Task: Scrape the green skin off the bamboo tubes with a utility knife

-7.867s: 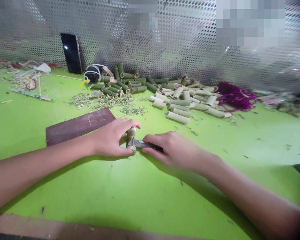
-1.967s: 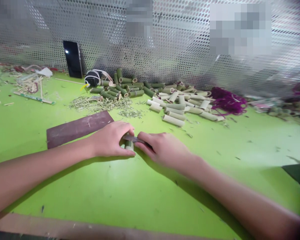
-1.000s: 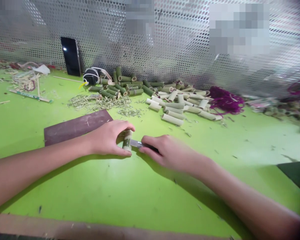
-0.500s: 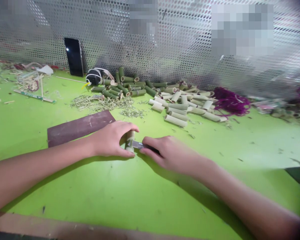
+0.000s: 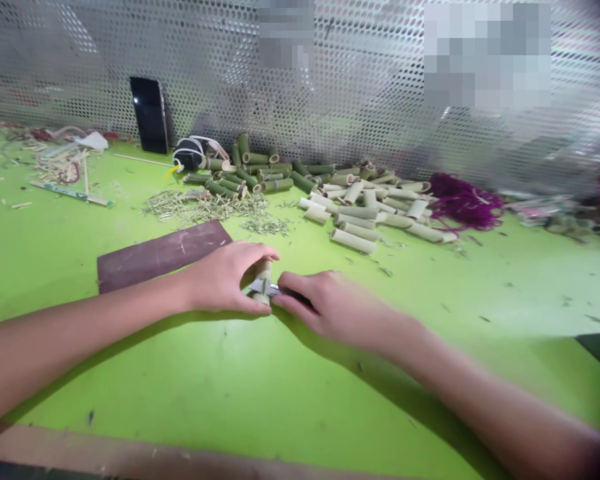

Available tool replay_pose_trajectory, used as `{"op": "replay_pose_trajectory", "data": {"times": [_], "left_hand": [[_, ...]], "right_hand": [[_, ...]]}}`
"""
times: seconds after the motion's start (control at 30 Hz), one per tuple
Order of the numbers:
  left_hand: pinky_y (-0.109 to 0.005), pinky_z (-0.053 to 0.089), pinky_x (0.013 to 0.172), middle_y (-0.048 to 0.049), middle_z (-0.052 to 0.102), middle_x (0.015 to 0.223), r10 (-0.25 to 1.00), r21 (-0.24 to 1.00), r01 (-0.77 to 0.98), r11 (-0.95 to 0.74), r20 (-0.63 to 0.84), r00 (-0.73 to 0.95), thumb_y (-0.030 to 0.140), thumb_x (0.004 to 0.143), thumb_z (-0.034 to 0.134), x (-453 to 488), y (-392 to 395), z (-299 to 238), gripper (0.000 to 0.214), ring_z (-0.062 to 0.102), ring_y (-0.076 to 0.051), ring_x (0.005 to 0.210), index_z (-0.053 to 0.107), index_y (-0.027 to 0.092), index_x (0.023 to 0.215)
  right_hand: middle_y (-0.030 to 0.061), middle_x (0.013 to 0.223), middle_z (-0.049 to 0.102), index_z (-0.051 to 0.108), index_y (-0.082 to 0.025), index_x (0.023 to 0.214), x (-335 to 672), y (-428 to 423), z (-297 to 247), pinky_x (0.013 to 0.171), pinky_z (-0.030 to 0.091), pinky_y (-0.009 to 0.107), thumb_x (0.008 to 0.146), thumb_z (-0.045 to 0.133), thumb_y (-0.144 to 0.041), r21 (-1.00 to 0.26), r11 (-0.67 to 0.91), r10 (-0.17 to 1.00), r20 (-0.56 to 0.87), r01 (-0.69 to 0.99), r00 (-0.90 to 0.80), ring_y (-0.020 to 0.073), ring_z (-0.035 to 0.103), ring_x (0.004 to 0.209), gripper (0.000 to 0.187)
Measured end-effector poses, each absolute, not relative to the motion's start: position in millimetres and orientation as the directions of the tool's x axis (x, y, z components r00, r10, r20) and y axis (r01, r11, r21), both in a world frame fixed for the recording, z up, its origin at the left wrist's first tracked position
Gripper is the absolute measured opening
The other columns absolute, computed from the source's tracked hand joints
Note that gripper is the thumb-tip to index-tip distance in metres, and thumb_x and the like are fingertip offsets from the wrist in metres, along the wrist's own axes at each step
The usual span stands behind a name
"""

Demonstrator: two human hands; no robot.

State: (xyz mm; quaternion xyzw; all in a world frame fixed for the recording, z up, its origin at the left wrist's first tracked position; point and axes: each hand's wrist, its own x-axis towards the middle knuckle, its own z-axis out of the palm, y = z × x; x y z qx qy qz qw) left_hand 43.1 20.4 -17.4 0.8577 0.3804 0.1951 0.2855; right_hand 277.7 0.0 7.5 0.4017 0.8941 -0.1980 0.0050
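My left hand (image 5: 233,277) grips a short bamboo tube (image 5: 263,272) by its two ends, thumb at the near end and fingers at the far one. In my right hand (image 5: 313,300) is a utility knife (image 5: 274,289), its blade lying across the middle of the tube. A green sliver of bamboo skin stands up at the blade. The knife's handle is mostly covered by my fingers. Beside my left wrist lies a flat sheet of brown sandpaper (image 5: 163,257).
Behind my hands are green bamboo tubes (image 5: 275,185), pale scraped tubes (image 5: 353,241) and a heap of shavings (image 5: 200,208). Purple string (image 5: 465,202) lies to the right. A phone (image 5: 149,115) leans on the perforated metal panel (image 5: 370,80), near a black object wrapped in white cord (image 5: 189,153).
My right hand has shifted left toward my left hand, pushing the knife blade further across the bamboo tube. The left hand keeps its grip on the tube.
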Motion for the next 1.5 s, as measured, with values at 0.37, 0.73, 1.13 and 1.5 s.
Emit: {"op": "replay_pose_trajectory", "data": {"times": [0.37, 0.73, 1.13, 1.5], "left_hand": [[-0.042, 0.054, 0.090, -0.0084, 0.069, 0.121, 0.759, 0.641, 0.532, -0.553, 0.126, 0.639, 0.045, 0.075, 0.083, 41.8, 20.3, -20.4, 0.065, 0.065, -0.029, 0.108, 0.058, 0.024, 0.131], [-0.049, 0.049, 0.106, -0.0126, 0.069, 0.132, 0.665, 0.567, 0.471, -0.676, 0.195, 0.720, 0.052, 0.081, 0.081, 38.1, 22.2, -21.8, 0.053, 0.063, -0.032, 0.122, 0.066, 0.021, 0.121], [-0.043, 0.047, 0.100, -0.0090, 0.072, 0.120, 0.605, 0.503, 0.396, -0.768, 0.368, 0.706, 0.032, 0.102, 0.057, 27.8, 15.3, -22.3, 0.017, 0.066, -0.026, 0.111, 0.072, 0.023, 0.102], [-0.039, 0.050, 0.094, -0.0066, 0.072, 0.104, 0.604, 0.587, 0.310, -0.748, 0.409, 0.684, 0.023, 0.104, 0.050, 35.5, 6.8, -16.0, 0.017, 0.065, -0.022, 0.101, 0.064, 0.022, 0.094]], "right_hand": [[0.0015, 0.067, 0.065, 0.060, -0.021, 0.088, 284.1, -0.2, 9.6, 0.054, 0.031, 0.028, 0.108, 0.039, -0.044, -0.345, 0.594, 0.713, -0.194, 0.727, -0.674, 0.0132, 0.052, 0.052, 0.037], [0.0009, 0.064, 0.062, 0.060, -0.020, 0.086, 286.2, -0.1, 10.2, 0.053, 0.029, 0.028, 0.107, 0.041, -0.044, -0.362, 0.582, 0.713, -0.202, 0.728, -0.671, 0.0125, 0.049, 0.051, 0.037], [-0.0006, 0.063, 0.060, 0.059, -0.020, 0.087, 285.0, -0.8, 9.7, 0.054, 0.028, 0.027, 0.108, 0.042, -0.045, -0.333, 0.598, 0.711, -0.200, 0.729, -0.674, 0.0117, 0.048, 0.050, 0.037], [0.0004, 0.063, 0.062, 0.058, -0.021, 0.084, 282.8, -2.7, 11.3, 0.053, 0.030, 0.028, 0.108, 0.042, -0.044, -0.343, 0.577, 0.721, -0.212, 0.741, -0.660, 0.0125, 0.049, 0.049, 0.037]]}}
